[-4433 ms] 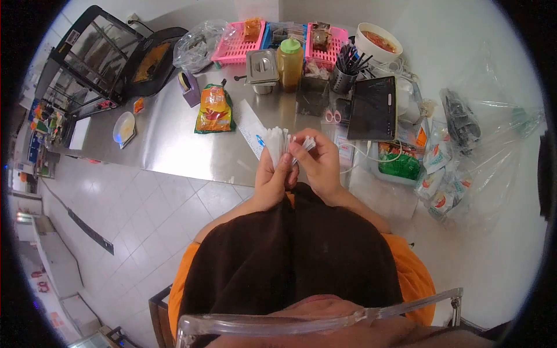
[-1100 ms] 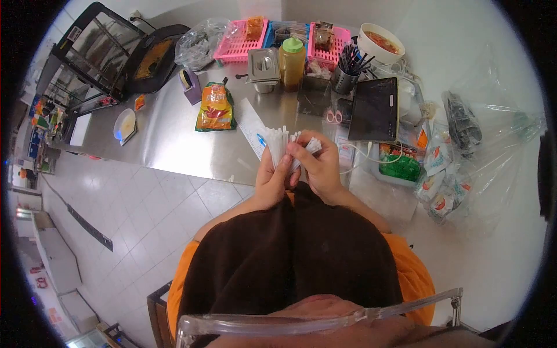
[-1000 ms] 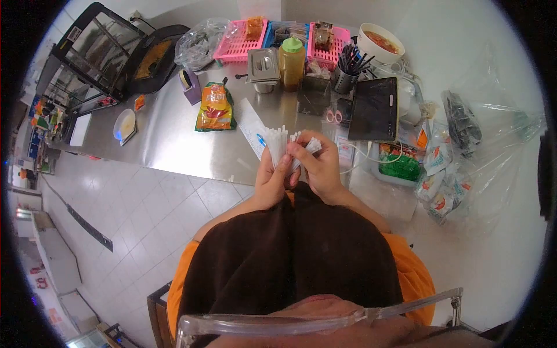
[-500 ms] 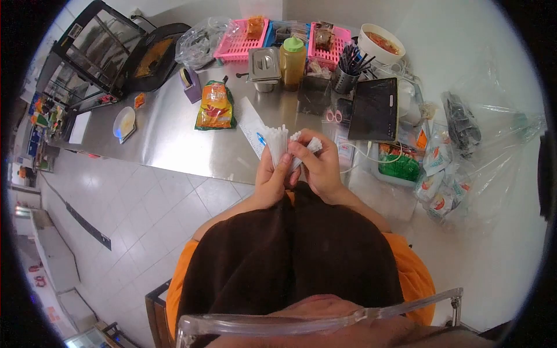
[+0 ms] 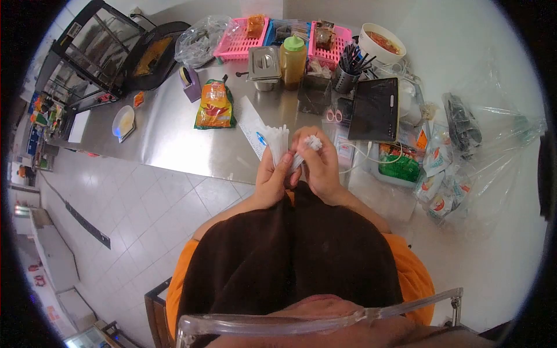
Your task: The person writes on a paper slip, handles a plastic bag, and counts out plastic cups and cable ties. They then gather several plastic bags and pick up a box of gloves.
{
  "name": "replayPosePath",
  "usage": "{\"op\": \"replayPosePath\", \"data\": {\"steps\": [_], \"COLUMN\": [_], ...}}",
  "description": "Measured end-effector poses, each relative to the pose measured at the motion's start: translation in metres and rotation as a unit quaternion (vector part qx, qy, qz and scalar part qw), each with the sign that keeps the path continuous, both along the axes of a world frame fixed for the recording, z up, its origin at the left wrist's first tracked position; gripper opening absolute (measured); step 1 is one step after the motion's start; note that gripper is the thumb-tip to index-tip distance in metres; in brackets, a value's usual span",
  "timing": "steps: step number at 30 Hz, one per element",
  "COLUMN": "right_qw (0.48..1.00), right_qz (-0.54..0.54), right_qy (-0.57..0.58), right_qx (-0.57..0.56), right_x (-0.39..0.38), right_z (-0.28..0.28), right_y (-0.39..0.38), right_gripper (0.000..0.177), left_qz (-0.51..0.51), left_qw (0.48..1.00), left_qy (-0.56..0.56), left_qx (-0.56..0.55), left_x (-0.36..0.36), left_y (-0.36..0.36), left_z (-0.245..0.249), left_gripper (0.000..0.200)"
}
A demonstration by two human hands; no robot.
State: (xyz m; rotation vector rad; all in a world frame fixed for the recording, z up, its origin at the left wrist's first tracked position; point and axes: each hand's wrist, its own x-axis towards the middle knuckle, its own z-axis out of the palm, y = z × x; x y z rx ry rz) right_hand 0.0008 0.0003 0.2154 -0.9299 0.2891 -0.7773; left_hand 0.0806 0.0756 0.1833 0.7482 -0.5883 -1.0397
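Spanning the upper part of the view, a steel worktop (image 5: pixel 168 136) runs from a glass case (image 5: pixel 93 55) on the left to clear bags (image 5: pixel 487 133) and sachets (image 5: pixel 441 174) on the right. Along its far edge stand two pink baskets (image 5: pixel 238 40), a lidded steel pot (image 5: pixel 264 61), a green-capped bottle (image 5: pixel 292 55), a cup of black straws (image 5: pixel 347 72) and a bowl (image 5: pixel 380 42) of red sauce. Nearer lie a tape holder (image 5: pixel 188 81), an orange snack bag (image 5: pixel 214 104), a paper slip (image 5: pixel 250 119), pink scissors (image 5: pixel 333 116), a dark tablet (image 5: pixel 374 108) and a green tray (image 5: pixel 397 165). A small white dish (image 5: pixel 123 123) sits well apart to the left. The floor (image 5: pixel 145 214) is white tile.

The person sits at the worktop's near edge. The left hand (image 5: pixel 271 177) has its fingers clamped round a bundle (image 5: pixel 278 142) of white sticks, held upright over the edge, just in front of the slip. The right hand (image 5: pixel 322 168) is touching the left, its fingers pinched together on a small bunch (image 5: pixel 313 141) of the same sticks, just beside the bundle.

Against half a second ago, the bunch stands a little higher and more upright, with the right fingers curled closer over it. The bundle and the left hand have kept their place, and nothing on the worktop has moved.
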Motion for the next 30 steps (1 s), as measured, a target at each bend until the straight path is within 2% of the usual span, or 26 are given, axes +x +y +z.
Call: {"op": "replayPosePath", "data": {"steps": [4, 6, 10, 18, 30], "right_qw": [1.0, 0.997, 0.993, 0.996, 0.998], "right_qz": [0.003, -0.005, -0.002, 0.003, 0.004], "right_qy": [0.02, 0.069, 0.108, 0.088, 0.061], "right_qx": [0.001, -0.019, -0.048, 0.01, 0.027], "right_x": [-0.001, 0.0, 0.001, 0.001, -0.003], "right_z": [-0.003, 0.0, 0.003, 0.001, -0.003], "right_y": [-0.001, -0.002, -0.004, -0.001, 0.0], "right_gripper": [0.015, 0.017, 0.02, 0.02, 0.018], "left_qz": [-0.035, -0.052, -0.031, 0.022, -0.005], "left_qw": [0.999, 0.999, 0.999, 0.999, 0.999], "left_qy": [0.006, 0.001, -0.017, -0.033, -0.032], "left_qx": [-0.009, -0.012, -0.005, 0.022, 0.01], "left_x": [0.003, 0.004, 0.003, 0.0, -0.001], "left_y": [0.001, 0.002, -0.001, 0.001, 0.002], "left_z": [-0.004, -0.008, -0.002, 0.008, 0.009], "left_gripper": [0.03, 0.031, 0.031, 0.032, 0.032]}}
